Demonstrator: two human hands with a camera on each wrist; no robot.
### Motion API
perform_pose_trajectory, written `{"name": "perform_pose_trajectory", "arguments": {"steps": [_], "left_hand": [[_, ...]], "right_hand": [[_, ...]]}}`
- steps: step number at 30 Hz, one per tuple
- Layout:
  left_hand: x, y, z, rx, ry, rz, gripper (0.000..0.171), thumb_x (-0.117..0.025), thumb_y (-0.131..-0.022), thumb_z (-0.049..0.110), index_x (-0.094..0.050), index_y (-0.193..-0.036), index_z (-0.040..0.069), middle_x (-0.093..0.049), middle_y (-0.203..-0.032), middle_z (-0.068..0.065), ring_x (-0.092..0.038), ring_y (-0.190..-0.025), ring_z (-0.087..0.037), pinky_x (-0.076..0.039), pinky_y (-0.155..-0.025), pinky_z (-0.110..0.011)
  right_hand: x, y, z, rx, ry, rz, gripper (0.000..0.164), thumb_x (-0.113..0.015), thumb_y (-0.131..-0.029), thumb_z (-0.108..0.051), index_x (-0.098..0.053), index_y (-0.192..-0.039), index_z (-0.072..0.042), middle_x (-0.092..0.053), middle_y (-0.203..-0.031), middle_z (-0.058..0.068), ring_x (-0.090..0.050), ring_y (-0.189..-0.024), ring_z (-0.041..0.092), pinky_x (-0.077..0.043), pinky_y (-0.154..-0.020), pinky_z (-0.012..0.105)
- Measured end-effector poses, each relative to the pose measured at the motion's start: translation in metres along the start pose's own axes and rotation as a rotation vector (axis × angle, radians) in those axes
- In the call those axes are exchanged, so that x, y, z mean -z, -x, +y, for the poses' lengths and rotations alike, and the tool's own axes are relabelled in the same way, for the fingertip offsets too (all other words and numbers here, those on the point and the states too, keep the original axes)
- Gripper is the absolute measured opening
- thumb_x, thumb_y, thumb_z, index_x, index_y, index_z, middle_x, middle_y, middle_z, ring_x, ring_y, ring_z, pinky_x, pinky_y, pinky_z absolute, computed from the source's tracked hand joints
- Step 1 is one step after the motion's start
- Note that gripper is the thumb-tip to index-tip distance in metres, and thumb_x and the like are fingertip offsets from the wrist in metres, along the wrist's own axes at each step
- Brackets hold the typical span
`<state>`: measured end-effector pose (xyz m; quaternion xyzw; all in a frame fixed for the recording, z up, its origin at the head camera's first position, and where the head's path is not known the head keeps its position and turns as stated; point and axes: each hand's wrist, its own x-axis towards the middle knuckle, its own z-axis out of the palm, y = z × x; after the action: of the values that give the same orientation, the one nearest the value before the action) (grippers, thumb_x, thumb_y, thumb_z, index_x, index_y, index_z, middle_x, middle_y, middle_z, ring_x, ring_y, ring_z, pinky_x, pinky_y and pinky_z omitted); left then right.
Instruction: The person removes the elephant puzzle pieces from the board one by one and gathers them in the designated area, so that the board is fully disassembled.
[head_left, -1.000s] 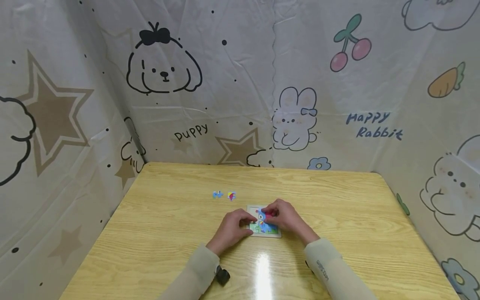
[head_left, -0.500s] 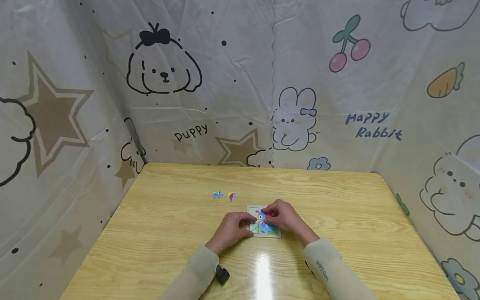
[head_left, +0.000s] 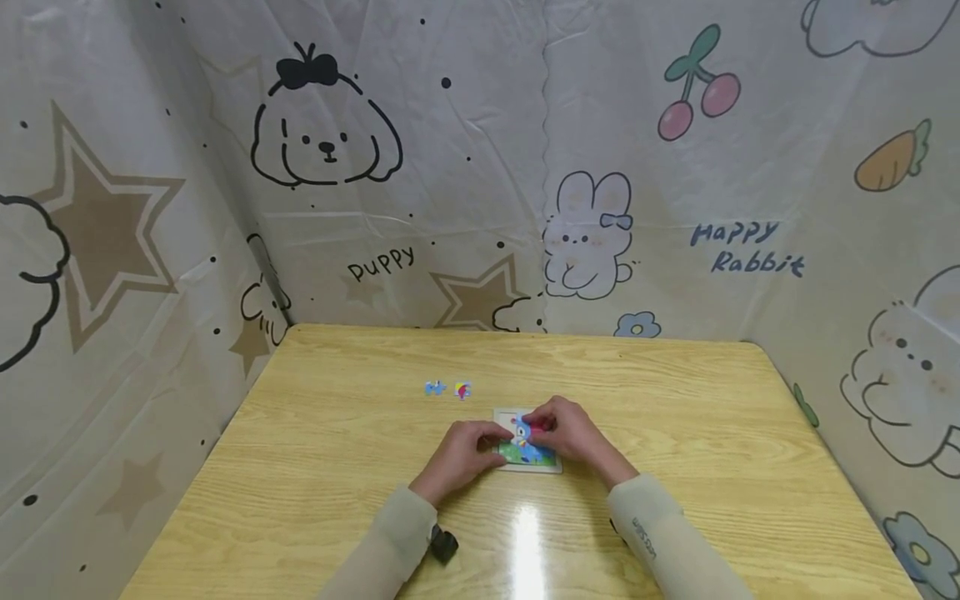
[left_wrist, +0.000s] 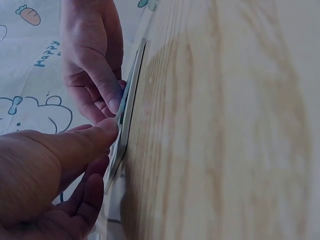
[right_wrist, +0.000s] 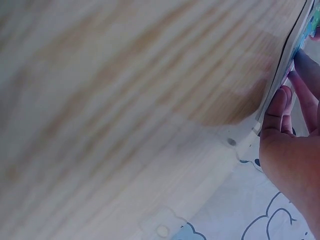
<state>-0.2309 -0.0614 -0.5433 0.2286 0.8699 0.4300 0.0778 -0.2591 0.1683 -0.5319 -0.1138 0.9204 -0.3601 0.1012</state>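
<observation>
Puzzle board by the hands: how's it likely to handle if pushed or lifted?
The puzzle board is probably stiff: its thin edge looks straight in the left wrist view. Flat and low on the wood-grain table, it would likely slide rather than tip. Tilted, it might shed its puzzle pieces, since no cover shows over them.

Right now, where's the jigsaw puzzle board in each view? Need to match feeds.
Head: jigsaw puzzle board, lower middle, slightly right of centre.
Left wrist: board left of centre, nearly edge-on.
Right wrist: board at upper right edge, partly cut off.
Shared landmark: right hand, at the board in all three.
</observation>
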Motion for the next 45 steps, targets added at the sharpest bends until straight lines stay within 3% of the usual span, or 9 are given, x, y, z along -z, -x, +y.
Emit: {"name": "perform_pose_trajectory", "arguments": {"steps": [15,27,37,45], "left_hand": [[0.001,0.001,0.002,-0.044,-0.021,-0.002,0.031,-0.082,-0.088,0.007,-0.077,-0.119,0.009,-0.075,-0.117,-0.005,-0.068,-0.101,-0.018,-0.056,-0.089,-0.029],[0.002,-0.001,0.005,-0.079,-0.063,0.002,0.029,-0.083,-0.087,0.006,-0.078,-0.115,0.011,-0.075,-0.11,-0.002,-0.067,-0.093,-0.015,-0.056,-0.083,-0.027],[0.006,0.0,-0.009,-0.071,0.0,0.04,0.032,-0.084,-0.087,0.01,-0.077,-0.118,0.01,-0.076,-0.113,-0.001,-0.067,-0.1,-0.013,-0.056,-0.088,-0.028],[0.017,0.001,-0.01,-0.013,0.018,0.042,0.031,-0.083,-0.089,0.013,-0.077,-0.12,0.011,-0.075,-0.114,0.0,-0.067,-0.102,-0.015,-0.057,-0.089,-0.029]], "right_hand": [[0.002,0.002,-0.002,0.037,0.058,-0.019,0.036,-0.087,-0.085,-0.022,-0.079,-0.119,-0.011,-0.065,-0.097,0.001,-0.052,-0.086,0.016,-0.046,-0.074,0.028],[-0.001,-0.001,-0.001,-0.004,0.042,-0.005,0.035,-0.089,-0.083,-0.022,-0.08,-0.116,-0.015,-0.063,-0.096,-0.002,-0.053,-0.087,0.015,-0.048,-0.078,0.031],[-0.001,-0.001,-0.002,-0.002,0.059,-0.01,0.036,-0.089,-0.083,-0.023,-0.08,-0.117,-0.016,-0.062,-0.096,-0.003,-0.052,-0.087,0.015,-0.047,-0.079,0.031],[-0.001,-0.001,-0.003,-0.012,0.056,-0.012,0.036,-0.089,-0.083,-0.024,-0.08,-0.117,-0.016,-0.062,-0.096,-0.003,-0.051,-0.087,0.015,-0.047,-0.079,0.031]]}}
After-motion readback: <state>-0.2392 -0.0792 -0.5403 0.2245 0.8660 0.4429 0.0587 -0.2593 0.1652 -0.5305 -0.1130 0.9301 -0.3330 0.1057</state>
